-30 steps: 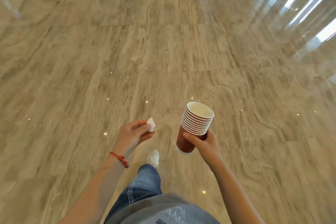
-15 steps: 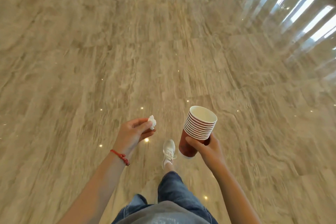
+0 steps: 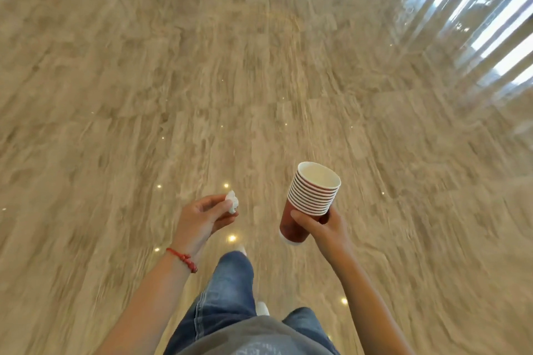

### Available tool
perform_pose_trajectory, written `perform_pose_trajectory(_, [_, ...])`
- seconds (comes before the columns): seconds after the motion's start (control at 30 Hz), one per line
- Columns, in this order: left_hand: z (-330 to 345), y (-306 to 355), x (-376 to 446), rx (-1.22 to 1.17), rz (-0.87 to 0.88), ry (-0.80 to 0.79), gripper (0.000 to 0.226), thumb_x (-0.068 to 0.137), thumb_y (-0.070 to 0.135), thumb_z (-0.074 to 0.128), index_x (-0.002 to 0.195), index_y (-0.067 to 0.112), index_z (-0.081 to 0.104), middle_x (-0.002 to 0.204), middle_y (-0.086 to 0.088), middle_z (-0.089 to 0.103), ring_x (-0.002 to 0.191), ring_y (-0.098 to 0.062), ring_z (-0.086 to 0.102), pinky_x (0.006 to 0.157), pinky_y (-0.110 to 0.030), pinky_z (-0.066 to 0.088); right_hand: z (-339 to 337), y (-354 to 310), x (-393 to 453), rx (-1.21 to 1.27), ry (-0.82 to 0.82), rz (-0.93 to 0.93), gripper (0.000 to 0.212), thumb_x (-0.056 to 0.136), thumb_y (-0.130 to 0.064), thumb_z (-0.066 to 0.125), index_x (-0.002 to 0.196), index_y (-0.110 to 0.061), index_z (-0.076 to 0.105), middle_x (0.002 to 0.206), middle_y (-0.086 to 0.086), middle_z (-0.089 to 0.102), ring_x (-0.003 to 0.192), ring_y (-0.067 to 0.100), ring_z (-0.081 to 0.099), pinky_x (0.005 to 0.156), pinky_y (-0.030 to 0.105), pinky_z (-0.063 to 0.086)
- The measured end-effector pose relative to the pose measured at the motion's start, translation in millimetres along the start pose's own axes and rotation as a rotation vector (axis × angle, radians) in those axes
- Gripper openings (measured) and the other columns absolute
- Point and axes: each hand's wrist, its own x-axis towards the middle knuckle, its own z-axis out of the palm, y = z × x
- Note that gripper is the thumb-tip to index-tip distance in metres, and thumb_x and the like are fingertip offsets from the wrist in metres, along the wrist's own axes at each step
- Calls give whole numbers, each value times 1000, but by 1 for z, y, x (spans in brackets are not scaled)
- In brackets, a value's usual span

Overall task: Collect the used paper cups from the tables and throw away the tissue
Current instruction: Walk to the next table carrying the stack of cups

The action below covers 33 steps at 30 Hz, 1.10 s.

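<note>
A stack of several nested dark-red paper cups [image 3: 310,199] with white rims tilts to the right above the floor. My right hand [image 3: 323,226] grips the stack around its lower part. To its left, my left hand [image 3: 203,217] pinches a small crumpled white tissue [image 3: 232,201] between thumb and fingertips. A red string bracelet sits on that wrist. Both hands are held out in front of my body, roughly level with each other.
Polished beige marble floor [image 3: 259,81] fills the view, dotted with reflections of ceiling lights. Bright window reflections [image 3: 476,23] streak the upper right. My jeans-clad legs [image 3: 227,291] and a white shoe show below the hands.
The floor has slid toward me as I walk, and my legs have swapped position. Both hands keep the same hold on the cups and the tissue.
</note>
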Motion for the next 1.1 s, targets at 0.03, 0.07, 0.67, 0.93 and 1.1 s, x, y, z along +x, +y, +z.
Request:
perform_pose_trajectory(0.03, [4,8,23,-5,-9,0,8,80,5,67,87,5,70,77,-8,74,72,-19,71,63,-21,57,5,-4,22,-6,-1,5,40,70,-24,80,105,-29,60,93,-14,71,88,-1,65,66,12,50])
perform_pose_trajectory(0.07, [9,17,46,-8,-14,-4,8,79,5,67,87,4,70,76,-9,74,72,-19,71,63,-21,57,10,-9,45,-7,-5,7,42,70,-23,80,108,-27,60,95,-11,71,89,0,66,68,14,51])
perform_pose_trajectory(0.67, [106,246,440,44,-15,-46,7,80,5,66,84,7,71,76,-7,73,74,-19,70,65,-21,57,59,-125,459,-23,71,82,39,66,-30,81,98,-35,59,91,-23,69,85,-5,65,63,13,51])
perform_pose_trajectory(0.93, [196,322,610,39,-17,-63,8,81,6,65,88,7,70,76,-6,73,71,-15,70,64,-19,57,42,-168,676,8,40,35,42,69,-23,80,104,-30,58,94,-13,70,87,-3,65,65,8,49])
perform_pose_trajectory(1.1, [246,391,704,16,-8,-53,8,81,6,65,88,5,69,73,-5,73,69,-13,70,63,-19,56,27,-224,807,19,39,14,50,69,-25,80,114,-20,58,100,-8,69,91,0,65,69,15,50])
